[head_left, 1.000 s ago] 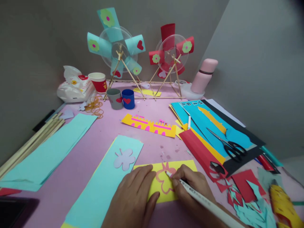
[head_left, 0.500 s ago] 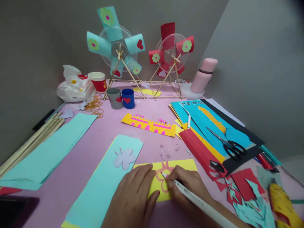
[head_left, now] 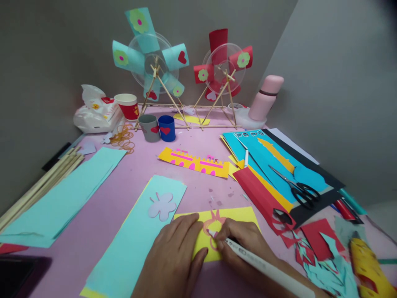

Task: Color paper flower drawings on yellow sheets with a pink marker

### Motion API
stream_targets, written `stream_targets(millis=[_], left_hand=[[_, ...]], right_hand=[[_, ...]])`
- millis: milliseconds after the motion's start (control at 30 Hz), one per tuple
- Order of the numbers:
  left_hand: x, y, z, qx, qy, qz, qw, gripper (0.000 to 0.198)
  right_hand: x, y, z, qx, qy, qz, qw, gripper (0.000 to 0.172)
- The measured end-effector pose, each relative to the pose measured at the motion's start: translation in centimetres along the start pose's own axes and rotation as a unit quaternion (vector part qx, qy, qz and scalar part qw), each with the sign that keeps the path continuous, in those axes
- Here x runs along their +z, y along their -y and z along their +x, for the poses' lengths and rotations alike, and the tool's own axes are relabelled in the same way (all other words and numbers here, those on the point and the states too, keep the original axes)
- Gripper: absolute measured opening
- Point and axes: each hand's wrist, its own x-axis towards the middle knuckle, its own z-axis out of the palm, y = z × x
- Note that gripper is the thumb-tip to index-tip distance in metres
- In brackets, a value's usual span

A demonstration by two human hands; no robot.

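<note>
A white marker [head_left: 260, 265] is gripped in my right hand [head_left: 240, 244], its tip on a yellow paper [head_left: 240, 215]. A butterfly-like outline in pinkish orange [head_left: 217, 216] shows on that paper, partly covered by my right fingers. My left hand [head_left: 175, 252] lies flat with fingers stretched out over the yellow paper's left side. Left of it rests a long light-blue strip [head_left: 133, 240] with yellow along its edge. On this strip sits a pale lilac butterfly cutout [head_left: 163, 207].
Black-handled scissors [head_left: 297, 188] lie on coloured sheets at right, beside paper scraps [head_left: 328, 265]. Two paper wheels, blue [head_left: 151, 45] and red [head_left: 218, 41], stand at the back near a pink bottle [head_left: 266, 99]. Light-blue strips [head_left: 71, 190] and wooden sticks [head_left: 46, 182] are at left.
The marker's tip has shifted slightly left and down along the outline with my right hand. My left hand stays put on the paper.
</note>
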Motion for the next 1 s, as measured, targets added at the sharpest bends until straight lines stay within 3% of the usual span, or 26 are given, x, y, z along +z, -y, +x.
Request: stream_targets(millis=[600, 1000], left_hand=[[-0.05, -0.03, 0.01, 0.009, 0.005, 0.01, 1.0, 0.029], [-0.05, -0.05, 0.0, -0.002, 0.001, 0.001, 1.0, 0.028]], right_hand=[[-0.56, 0.28, -0.41, 0.064, 0.004, 0.023, 0.998, 0.019], [0.04, -0.21, -0.08, 0.01, -0.029, -0.005, 1.0, 0.016]])
